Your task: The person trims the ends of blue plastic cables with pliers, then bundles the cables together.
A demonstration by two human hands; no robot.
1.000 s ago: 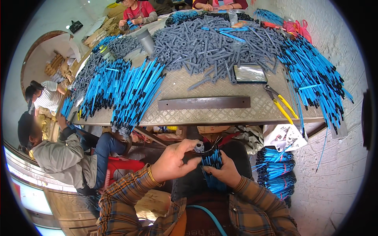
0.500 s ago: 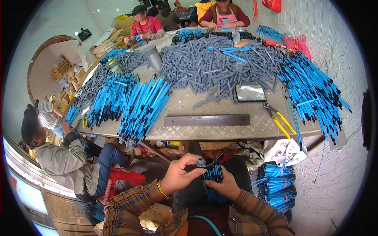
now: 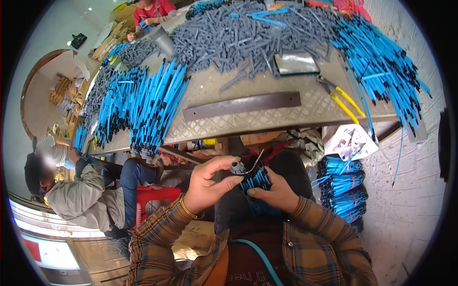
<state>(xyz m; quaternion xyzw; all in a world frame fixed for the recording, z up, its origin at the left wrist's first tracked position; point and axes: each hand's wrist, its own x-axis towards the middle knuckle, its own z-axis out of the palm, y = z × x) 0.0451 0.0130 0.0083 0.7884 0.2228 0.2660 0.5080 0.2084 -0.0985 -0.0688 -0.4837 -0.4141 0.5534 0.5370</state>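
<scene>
"Left hand (image 3: pixel 210 184) and right hand (image 3: pixel 280 193), head view?"
"Left thumb and forefinger pinch a grey piece (image 3: pixel 237 167); right fingers (image 3: pixel 260 192) grip a blue-and-black bundle (image 3: pixel 258 180), above the lap (image 3: pixel 229 212)."
"Room, writing?"
"A gap parts both hands from the table (image 3: pixel 267 120); print marks the white bag (image 3: pixel 354 143) and dark shirt (image 3: pixel 248 260)."

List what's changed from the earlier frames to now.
A thin strand by the bundle of blue sticks now shows as a longer curve. The view has tipped, lifting the table in the picture. No grip visibly taken or released: left hand at the grey piece, right hand on the bundle. Pliers and dark bar stayed put.
</scene>
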